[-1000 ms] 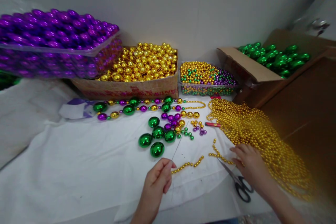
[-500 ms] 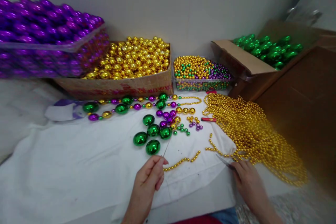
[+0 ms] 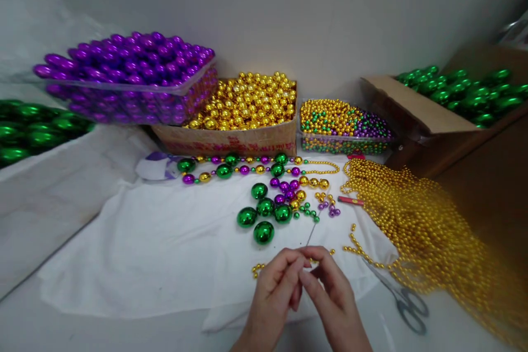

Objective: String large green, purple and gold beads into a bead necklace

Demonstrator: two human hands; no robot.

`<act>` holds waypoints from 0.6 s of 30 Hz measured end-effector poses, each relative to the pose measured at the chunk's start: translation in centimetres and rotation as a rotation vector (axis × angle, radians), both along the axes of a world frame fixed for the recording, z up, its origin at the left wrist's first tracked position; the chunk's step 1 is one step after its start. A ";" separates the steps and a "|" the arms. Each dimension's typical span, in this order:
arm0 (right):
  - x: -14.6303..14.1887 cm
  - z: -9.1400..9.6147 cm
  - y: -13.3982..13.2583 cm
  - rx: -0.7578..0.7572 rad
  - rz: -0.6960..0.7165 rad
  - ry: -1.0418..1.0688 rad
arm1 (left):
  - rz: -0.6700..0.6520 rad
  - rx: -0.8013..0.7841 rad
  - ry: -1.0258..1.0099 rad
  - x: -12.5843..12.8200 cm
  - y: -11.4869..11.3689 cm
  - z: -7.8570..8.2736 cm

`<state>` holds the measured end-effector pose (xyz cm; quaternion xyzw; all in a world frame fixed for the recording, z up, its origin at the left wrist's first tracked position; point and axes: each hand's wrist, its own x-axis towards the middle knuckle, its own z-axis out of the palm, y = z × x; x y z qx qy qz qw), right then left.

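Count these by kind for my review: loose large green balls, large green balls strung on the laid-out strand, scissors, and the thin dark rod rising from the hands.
Loose large green balls: 5
Strung large green balls: 5
Scissors: 1
Thin dark rod: 1
Total: 12

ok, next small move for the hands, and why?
Probably steady the thin dark strand with the left hand, then ease the right hand slightly aside: both hands' fingertips crowd together at its lower end, hiding the grip.
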<state>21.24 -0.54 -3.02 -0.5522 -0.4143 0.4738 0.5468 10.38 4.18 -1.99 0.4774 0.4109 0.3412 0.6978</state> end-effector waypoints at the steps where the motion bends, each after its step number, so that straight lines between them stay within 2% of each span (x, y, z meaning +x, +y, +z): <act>1: -0.2 -0.3 0.0 -0.001 -0.026 0.030 | 0.027 0.005 0.002 -0.1 0.1 0.0; 4: -0.6 -1.5 -0.4 -0.005 -0.132 0.076 | 0.090 0.025 0.023 -0.3 0.3 -0.2; 7: -0.5 -2.5 -1.0 0.049 -0.217 -0.128 | 0.120 0.043 0.054 0.0 -0.1 -0.4; 9: 0.0 -2.9 -1.2 0.109 -0.181 -0.289 | 0.150 0.041 0.037 0.3 -0.4 -0.3; 11: 0.7 -3.4 -1.1 0.141 -0.076 -0.370 | 0.157 -0.004 -0.016 0.3 -0.6 -0.3; 14: 1.3 -4.5 -0.6 0.139 0.100 -0.318 | 0.114 -0.122 -0.124 0.0 -0.6 -0.9; 16: 1.0 -5.5 -0.2 0.186 0.101 -0.236 | 0.089 -0.173 -0.164 -0.3 -0.4 -1.8; 18: 0.4 -6.3 0.2 0.241 -0.001 -0.179 | 0.085 -0.217 -0.169 -0.5 0.0 -2.7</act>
